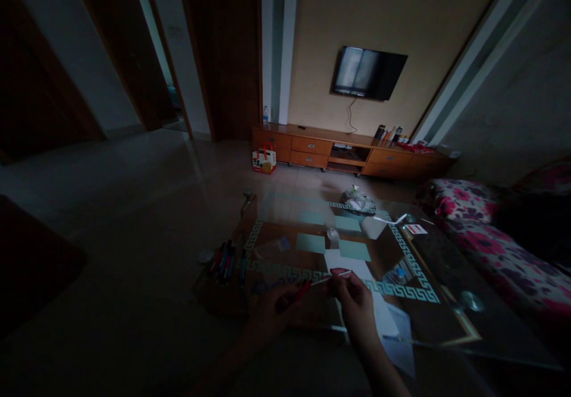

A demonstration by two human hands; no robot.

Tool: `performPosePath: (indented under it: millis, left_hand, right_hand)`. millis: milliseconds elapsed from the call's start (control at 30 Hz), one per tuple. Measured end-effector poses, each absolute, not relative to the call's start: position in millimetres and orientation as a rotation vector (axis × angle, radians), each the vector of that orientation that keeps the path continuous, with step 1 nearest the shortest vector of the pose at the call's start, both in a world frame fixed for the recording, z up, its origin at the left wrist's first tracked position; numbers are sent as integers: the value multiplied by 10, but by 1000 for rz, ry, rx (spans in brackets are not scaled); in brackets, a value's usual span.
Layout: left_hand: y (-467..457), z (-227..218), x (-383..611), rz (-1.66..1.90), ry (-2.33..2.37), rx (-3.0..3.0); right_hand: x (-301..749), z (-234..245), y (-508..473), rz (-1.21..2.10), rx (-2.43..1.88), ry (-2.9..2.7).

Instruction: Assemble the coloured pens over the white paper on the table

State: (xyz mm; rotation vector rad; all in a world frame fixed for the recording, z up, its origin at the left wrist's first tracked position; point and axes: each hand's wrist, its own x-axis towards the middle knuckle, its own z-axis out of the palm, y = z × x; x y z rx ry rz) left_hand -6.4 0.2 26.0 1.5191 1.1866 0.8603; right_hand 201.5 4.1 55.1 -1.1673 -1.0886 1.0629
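Both my hands are held close together over the near edge of a glass coffee table (419,248). My left hand (274,314) is closed around a red pen (302,290). My right hand (354,299) pinches a thin white refill (332,277) that runs from the pen's tip to my fingers. Just beyond my hands a white sheet of paper (339,261) lies on the glass. Several pens (225,260) lie in a row at the table's left end. The room is dim.
A bag of items (357,201) sits at the table's far end, a small card (416,229) at its right. A floral sofa (491,236) runs along the right. A wooden TV cabinet (348,150) and wall television (368,71) stand ahead, with a small box (264,160) on the floor.
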Motion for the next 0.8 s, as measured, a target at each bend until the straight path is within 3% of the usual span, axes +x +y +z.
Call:
performPosePath:
  millis: [800]
  left_hand:
    - [-2,346,-50,856,1170,1541]
  right_hand:
    - [2000,598,4,988,-1177,-1134]
